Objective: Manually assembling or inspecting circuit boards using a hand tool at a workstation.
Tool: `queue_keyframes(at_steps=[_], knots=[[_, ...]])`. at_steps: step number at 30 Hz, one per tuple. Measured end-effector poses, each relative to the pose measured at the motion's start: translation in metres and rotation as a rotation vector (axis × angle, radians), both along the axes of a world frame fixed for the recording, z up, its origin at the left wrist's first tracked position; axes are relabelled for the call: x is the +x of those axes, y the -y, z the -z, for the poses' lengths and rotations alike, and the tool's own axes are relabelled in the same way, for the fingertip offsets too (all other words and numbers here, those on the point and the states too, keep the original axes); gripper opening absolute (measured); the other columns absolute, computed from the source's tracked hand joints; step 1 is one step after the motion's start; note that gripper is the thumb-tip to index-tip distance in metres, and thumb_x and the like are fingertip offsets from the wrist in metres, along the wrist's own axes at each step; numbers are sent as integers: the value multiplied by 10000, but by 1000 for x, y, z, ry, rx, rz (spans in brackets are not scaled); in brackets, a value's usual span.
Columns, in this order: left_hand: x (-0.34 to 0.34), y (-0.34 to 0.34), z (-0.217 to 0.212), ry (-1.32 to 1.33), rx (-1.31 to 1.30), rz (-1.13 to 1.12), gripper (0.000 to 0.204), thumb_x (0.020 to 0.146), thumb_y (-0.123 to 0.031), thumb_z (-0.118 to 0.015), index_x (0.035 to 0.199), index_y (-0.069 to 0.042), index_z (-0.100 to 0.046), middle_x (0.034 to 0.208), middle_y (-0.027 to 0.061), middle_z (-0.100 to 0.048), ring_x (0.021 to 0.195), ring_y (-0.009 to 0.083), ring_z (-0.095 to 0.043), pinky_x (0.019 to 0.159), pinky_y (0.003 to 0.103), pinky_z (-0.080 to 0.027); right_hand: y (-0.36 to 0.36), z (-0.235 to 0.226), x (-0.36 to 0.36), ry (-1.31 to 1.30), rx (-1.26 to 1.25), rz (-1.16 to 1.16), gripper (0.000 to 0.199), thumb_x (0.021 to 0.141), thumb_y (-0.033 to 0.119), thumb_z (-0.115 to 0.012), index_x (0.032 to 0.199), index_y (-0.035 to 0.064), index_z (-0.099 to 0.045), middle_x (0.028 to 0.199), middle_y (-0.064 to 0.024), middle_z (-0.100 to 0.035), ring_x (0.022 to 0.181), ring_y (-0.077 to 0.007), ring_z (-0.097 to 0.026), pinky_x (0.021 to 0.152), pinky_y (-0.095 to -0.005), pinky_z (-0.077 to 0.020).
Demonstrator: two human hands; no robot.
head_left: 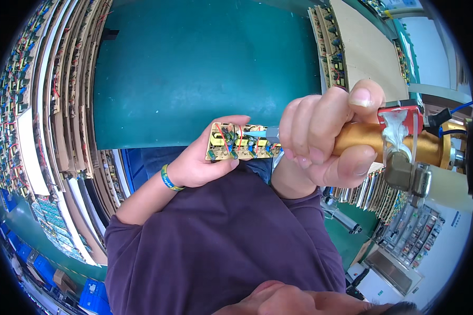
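My left hand (pixel 194 164) is closed around the end of a tan circuit board (pixel 227 153), thumb along the near edge and fingers at the far edge. Green, yellow and blue components and red wires cover the board's upper side. My right hand (pixel 320 126) grips a gold-bodied glue dispensing gun (pixel 358 137) with a red bracket and a metal hose fitting smeared with white material. Its light blue tapered nozzle (pixel 256 134) points left, over the board's components; whether the tip touches them I cannot tell. Part of the board's right end lies behind the nozzle's base.
A green work surface (pixel 205 68) spreads beyond my hands. Tall rows of component-filled boards with cardboard dividers (pixel 63 105) line the left. Another stack with a cardboard sheet (pixel 368 52) stands at the far right. Cables and a hose run from the gun toward the right edge.
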State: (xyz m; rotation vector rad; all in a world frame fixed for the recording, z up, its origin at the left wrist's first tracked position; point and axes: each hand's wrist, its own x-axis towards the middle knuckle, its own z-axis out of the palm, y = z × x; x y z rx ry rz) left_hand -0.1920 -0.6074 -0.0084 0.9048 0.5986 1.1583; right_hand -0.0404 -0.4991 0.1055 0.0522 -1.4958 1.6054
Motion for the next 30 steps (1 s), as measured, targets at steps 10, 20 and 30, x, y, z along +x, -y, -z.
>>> queue_keyframes(at_steps=[10,20,30], knots=[[-1,0,-1,-6,-23,8,640,803,78,-534,1385,-15,-283,1309,80,-446,1212,141,-443,1022,305,-350,3,-5,-2,22,1,65,611,946,366,-513,1384,32,-249,680,-13,-473,481,-94,-450,433,-225,-426],[3,-5,-9,6,-89,-38,681,809,27,-595,1395,-22,-251,1293,97,-468,1193,154,-464,1014,318,-376,3,-3,-3,-40,13,-43,596,943,358,-523,1378,49,-257,692,-21,-494,483,-100,-464,442,-230,-441],[4,-7,-12,82,-93,-30,703,801,34,-611,1396,-39,-244,1272,105,-491,1163,161,-496,991,322,-407,5,0,-5,-53,10,-44,505,939,348,-535,1300,56,-334,651,-4,-471,463,-93,-446,425,-225,-414]])
